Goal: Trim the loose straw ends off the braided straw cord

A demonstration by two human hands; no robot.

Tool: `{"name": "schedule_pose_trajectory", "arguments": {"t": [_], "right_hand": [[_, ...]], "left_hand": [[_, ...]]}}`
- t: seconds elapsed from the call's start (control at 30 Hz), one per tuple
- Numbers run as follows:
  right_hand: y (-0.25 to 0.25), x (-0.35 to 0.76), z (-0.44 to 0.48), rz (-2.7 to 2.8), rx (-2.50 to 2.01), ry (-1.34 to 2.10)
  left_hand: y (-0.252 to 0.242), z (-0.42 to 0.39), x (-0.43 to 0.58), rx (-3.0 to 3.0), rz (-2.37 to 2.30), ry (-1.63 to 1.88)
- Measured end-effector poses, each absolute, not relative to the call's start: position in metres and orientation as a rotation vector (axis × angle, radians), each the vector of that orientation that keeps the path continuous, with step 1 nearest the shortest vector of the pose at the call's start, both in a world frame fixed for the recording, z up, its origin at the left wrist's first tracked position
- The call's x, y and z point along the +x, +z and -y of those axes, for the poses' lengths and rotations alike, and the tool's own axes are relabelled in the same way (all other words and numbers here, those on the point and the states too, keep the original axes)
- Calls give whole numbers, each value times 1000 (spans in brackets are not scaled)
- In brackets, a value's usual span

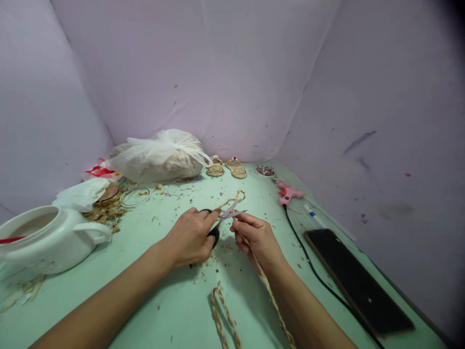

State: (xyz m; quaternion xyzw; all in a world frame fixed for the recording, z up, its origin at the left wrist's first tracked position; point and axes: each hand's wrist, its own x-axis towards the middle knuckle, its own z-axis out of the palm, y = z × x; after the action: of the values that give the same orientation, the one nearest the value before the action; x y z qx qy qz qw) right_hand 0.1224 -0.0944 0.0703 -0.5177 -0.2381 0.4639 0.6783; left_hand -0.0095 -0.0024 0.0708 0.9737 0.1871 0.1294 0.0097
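Observation:
My left hand (192,236) is closed round the black handles of a pair of scissors (225,214), whose blades are parted and point right. A braided straw cord (267,286) is pinched in the fingers of my right hand (257,237), close to the blade tips. Beyond the blades the cord makes a small loop, and its other part hangs down along my right wrist toward the front edge of the view. Another bent length of braided cord (220,310) lies on the table between my forearms.
A white pot (78,247) stands at left, near dry scraps (105,213) and a ring (135,196). Behind are a plastic bag (163,157), small woven slippers (238,170) and a bead dish (265,170). A pink glue gun (288,192), its cable and a phone (356,281) lie right.

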Motion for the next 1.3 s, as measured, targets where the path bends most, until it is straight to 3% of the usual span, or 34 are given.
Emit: {"name": "schedule_pose_trajectory", "arguments": {"t": [0.53, 0.73, 0.93, 1.13, 1.3], "right_hand": [[68, 124, 91, 458, -1154, 993], [69, 122, 92, 472, -1142, 1102], [72, 114, 97, 609, -1179, 1165], [70, 105, 100, 764, -1284, 1439], [65, 102, 100, 845, -1278, 1430]], "left_hand": [[76, 8, -7, 2742, -589, 386], [91, -6, -9, 2054, -888, 735], [92, -8, -8, 1467, -849, 583], [84, -4, -4, 1066, -610, 393], [82, -10, -2, 1041, -664, 703]]}}
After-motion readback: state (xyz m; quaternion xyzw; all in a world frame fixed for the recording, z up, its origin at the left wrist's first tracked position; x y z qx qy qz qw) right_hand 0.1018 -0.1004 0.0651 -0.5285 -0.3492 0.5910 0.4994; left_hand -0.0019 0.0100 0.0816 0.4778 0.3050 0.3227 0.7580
